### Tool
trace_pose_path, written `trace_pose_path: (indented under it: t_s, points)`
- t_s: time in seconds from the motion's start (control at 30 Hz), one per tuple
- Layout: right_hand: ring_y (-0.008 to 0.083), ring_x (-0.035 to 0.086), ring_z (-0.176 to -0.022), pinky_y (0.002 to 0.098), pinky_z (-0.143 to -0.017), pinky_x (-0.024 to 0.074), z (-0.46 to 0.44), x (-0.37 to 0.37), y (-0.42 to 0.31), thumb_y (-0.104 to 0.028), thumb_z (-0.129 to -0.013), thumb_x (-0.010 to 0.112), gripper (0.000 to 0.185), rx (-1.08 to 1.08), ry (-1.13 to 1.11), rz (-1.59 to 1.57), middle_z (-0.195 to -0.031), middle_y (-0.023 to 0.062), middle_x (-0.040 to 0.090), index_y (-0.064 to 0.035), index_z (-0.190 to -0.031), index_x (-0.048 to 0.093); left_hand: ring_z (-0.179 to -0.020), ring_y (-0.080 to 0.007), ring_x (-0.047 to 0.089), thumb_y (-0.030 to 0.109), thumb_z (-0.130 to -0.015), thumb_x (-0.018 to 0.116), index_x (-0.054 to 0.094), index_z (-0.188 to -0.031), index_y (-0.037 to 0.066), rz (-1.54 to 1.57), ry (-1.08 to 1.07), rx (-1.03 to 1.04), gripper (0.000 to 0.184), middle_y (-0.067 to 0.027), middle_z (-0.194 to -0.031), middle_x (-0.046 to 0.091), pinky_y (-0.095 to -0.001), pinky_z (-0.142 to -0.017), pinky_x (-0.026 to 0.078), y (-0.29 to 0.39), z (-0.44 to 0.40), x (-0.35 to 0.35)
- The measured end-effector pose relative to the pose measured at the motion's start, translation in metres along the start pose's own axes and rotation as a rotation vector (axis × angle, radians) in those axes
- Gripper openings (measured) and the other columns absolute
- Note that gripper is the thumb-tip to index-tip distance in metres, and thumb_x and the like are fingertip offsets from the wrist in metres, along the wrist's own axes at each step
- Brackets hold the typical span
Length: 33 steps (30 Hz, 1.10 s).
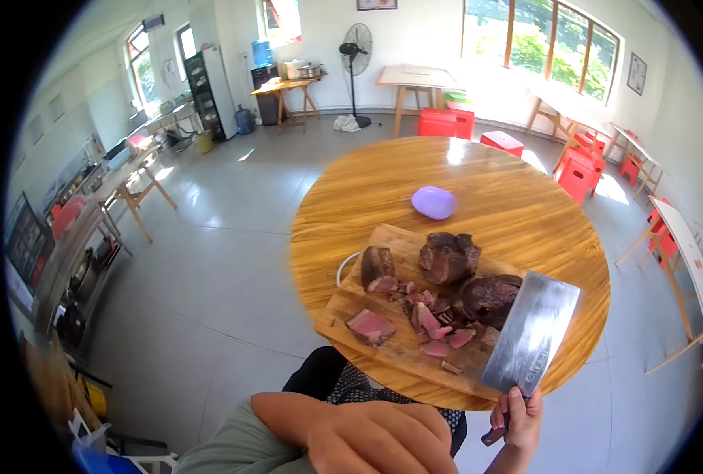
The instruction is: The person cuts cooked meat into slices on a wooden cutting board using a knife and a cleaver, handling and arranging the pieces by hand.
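Observation:
My right hand (519, 419) grips the dark handle of a cleaver (535, 328), its broad blade raised at the board's right edge. Close to the camera, my left hand (383, 436) shows its back; the fingers look loosely extended, touching nothing visible, with the tips cut off by the frame. A wooden cutting board (343, 312) lies on the round table, bearing dark cooked meat: one chunk (449, 257) at the back, another (490, 300) beside the blade and a smaller piece (377, 265) at left. Pink meat slices (430, 320) lie scattered mid-board, with a flat slice (370, 327) at front left.
A purple plate (434, 203) sits behind the board on the round wooden table (351, 186). Red stools (579, 172) and side tables (418, 77) stand along the walls. A standing fan (355, 59) is at the back. Counters with kitchenware line the left.

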State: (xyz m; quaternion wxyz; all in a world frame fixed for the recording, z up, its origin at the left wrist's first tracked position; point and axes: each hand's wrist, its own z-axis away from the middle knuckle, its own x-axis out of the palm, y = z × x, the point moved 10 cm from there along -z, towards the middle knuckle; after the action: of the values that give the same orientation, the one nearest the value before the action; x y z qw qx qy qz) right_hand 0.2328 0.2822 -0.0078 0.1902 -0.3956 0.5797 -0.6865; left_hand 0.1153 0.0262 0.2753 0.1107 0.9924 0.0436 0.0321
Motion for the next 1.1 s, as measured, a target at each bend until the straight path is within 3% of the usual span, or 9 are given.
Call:
trace_pose_path:
  t_s: [0.13,0.23,0.3,0.43,0.57,0.83,0.9,1.03,1.1]
  points:
    - [0.0146,0.045,-0.042,0.0298,-0.037,0.0405,-0.001,0.002,0.001,-0.017,-0.106,0.054,0.016,-0.014,-0.026,-0.046,-0.068,0.0054,0.047,-0.0137,-0.121,0.048,-0.088,-0.0298,0.073,0.011,-0.098,0.070,0.067,-0.113,0.002,0.100,0.016,-0.039,0.018,-0.0189,-0.106,0.074,-0.0348,-0.069,0.052,0.001,0.003,0.000]
    - [0.0209,0.046,-0.042,0.0348,-0.038,0.0418,-0.003,0.012,-0.009,-0.010,-0.104,0.055,0.010,0.003,-0.053,0.038,-0.065,0.0091,0.050,-0.0065,-0.108,0.048,-0.087,-0.0292,0.073,0.011,-0.097,0.071,0.067,-0.108,0.002,0.196,0.130,0.074,0.014,-0.0181,-0.104,0.074,-0.0340,-0.067,0.052,0.000,0.013,-0.009]
    - [0.0142,0.044,-0.041,0.0295,-0.036,0.0398,-0.001,-0.007,0.003,-0.018,-0.107,0.052,0.017,0.013,0.072,0.004,-0.068,0.0051,0.047,-0.0146,-0.122,0.047,-0.086,-0.0284,0.073,0.011,-0.097,0.072,0.067,-0.105,0.003,0.151,0.100,0.001,0.013,-0.0173,-0.102,0.075,-0.0334,-0.068,0.052,0.004,0.008,-0.010]
    - [0.0136,0.050,-0.047,0.0289,-0.040,0.0402,0.002,0.000,-0.009,-0.016,-0.105,0.057,0.014,-0.008,0.043,0.098,-0.066,0.0035,0.053,-0.0070,-0.114,0.050,-0.086,-0.0270,0.073,0.010,-0.094,0.074,0.067,-0.102,0.004,-0.073,0.037,0.066,0.012,-0.0162,-0.102,0.075,-0.0328,-0.071,0.054,0.012,0.002,-0.001]
    - [0.0137,0.049,-0.049,0.0290,-0.043,0.0428,0.003,0.006,-0.012,-0.014,-0.104,0.058,0.014,0.031,0.052,-0.040,-0.071,0.0051,0.050,-0.0059,-0.112,0.049,-0.087,-0.0266,0.073,0.003,-0.091,0.073,0.069,-0.098,0.004,-0.260,-0.121,-0.128,0.007,-0.0158,-0.101,0.075,-0.0332,-0.073,0.054,0.002,0.000,0.009]
    - [0.0132,0.050,-0.046,0.0279,-0.040,0.0422,0.006,-0.004,-0.001,-0.013,-0.104,0.056,0.014,0.036,0.037,0.047,-0.071,0.0055,0.054,-0.0061,-0.114,0.050,-0.083,-0.0277,0.072,0.005,-0.094,0.071,0.072,-0.097,0.002,-0.201,-0.146,-0.045,0.004,-0.0167,-0.099,0.075,-0.0349,-0.072,0.055,-0.008,0.008,0.010]
    - [0.0143,0.050,-0.046,0.0283,-0.040,0.0422,0.004,-0.006,0.003,-0.019,-0.104,0.059,0.026,0.005,0.016,0.014,-0.071,0.0053,0.054,-0.0074,-0.124,0.047,-0.082,-0.0275,0.072,0.006,-0.095,0.071,0.072,-0.096,-0.001,0.066,0.018,-0.146,0.007,-0.0175,-0.096,0.074,-0.0353,-0.071,0.056,-0.018,0.014,0.002]
    - [0.0131,0.043,-0.041,0.0274,-0.035,0.0375,0.002,-0.015,0.006,-0.020,-0.106,0.056,0.019,-0.006,0.061,-0.013,-0.066,0.0038,0.047,-0.0126,-0.122,0.049,-0.081,-0.0275,0.072,0.006,-0.097,0.070,0.072,-0.096,-0.004,0.236,0.120,-0.228,0.011,-0.0182,-0.093,0.073,-0.0356,-0.069,0.058,-0.024,0.021,-0.006]
    - [0.0130,0.042,-0.040,0.0273,-0.035,0.0373,0.001,-0.013,0.000,-0.020,-0.106,0.056,0.022,-0.005,0.081,-0.018,-0.066,0.0038,0.047,-0.0135,-0.125,0.048,-0.081,-0.0282,0.072,0.005,-0.097,0.070,0.072,-0.098,-0.003,0.271,0.196,-0.134,0.009,-0.0172,-0.093,0.073,-0.0363,-0.069,0.058,-0.024,0.028,-0.012]
